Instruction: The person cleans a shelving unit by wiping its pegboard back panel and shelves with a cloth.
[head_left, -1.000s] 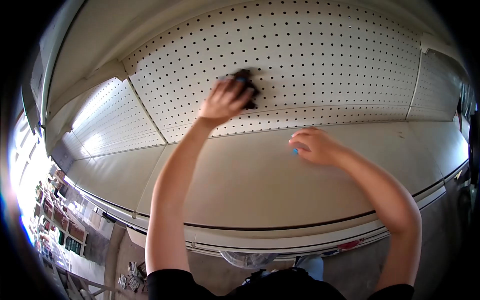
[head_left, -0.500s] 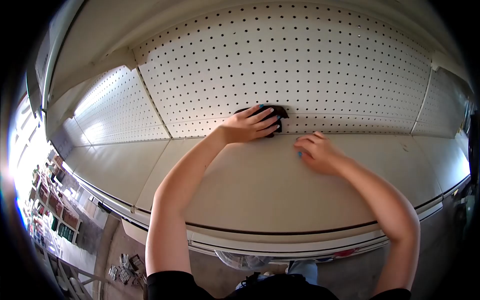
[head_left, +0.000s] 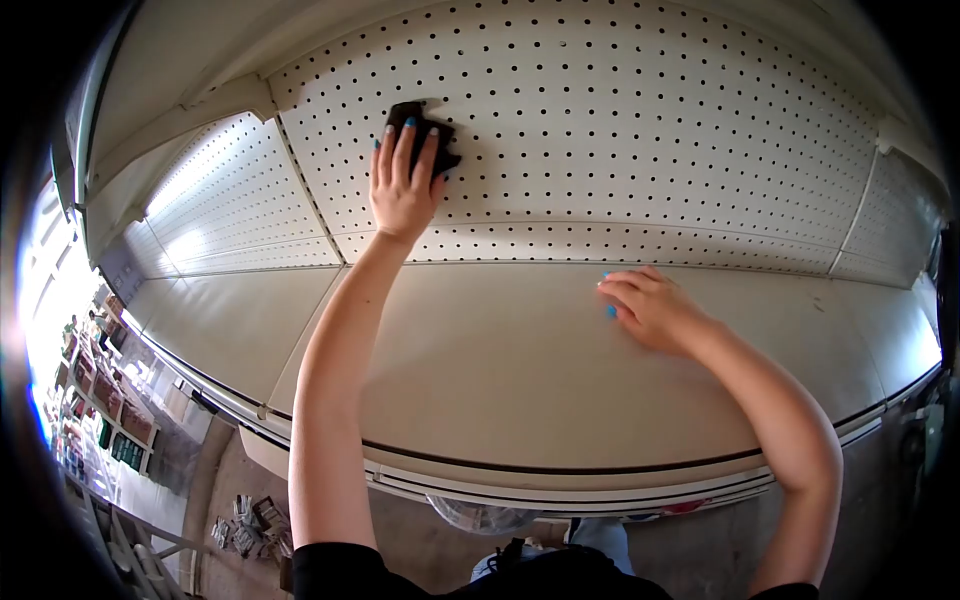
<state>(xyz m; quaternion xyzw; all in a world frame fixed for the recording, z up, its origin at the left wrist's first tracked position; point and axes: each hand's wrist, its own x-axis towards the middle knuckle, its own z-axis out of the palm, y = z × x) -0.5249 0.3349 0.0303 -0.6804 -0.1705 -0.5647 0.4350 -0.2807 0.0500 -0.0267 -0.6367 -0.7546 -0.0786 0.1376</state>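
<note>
My left hand (head_left: 402,195) presses a black cloth (head_left: 432,150) flat against the white pegboard back panel (head_left: 560,130), toward its upper left. The fingers lie extended over the cloth, and part of it sticks out to their right. Over the pale shelf (head_left: 500,370), near the foot of the panel, is my right hand (head_left: 655,310). Its fingers are loosely bent, the thumb is apart from them, and nothing shows in it. Whether this hand rests on the shelf surface I cannot tell.
A shelf bracket (head_left: 235,100) juts out at the upper left. The shelf's dark front edge (head_left: 560,466) runs in front of my body. Below it a clear plastic bowl-like item (head_left: 480,515) shows in part. Stocked shelving (head_left: 110,420) stands far left, and jumbled items (head_left: 250,530) lie on the floor.
My left hand and the black cloth have moved up and left, from the bottom of the pegboard to its upper left. My right hand has stayed nearly in place.
</note>
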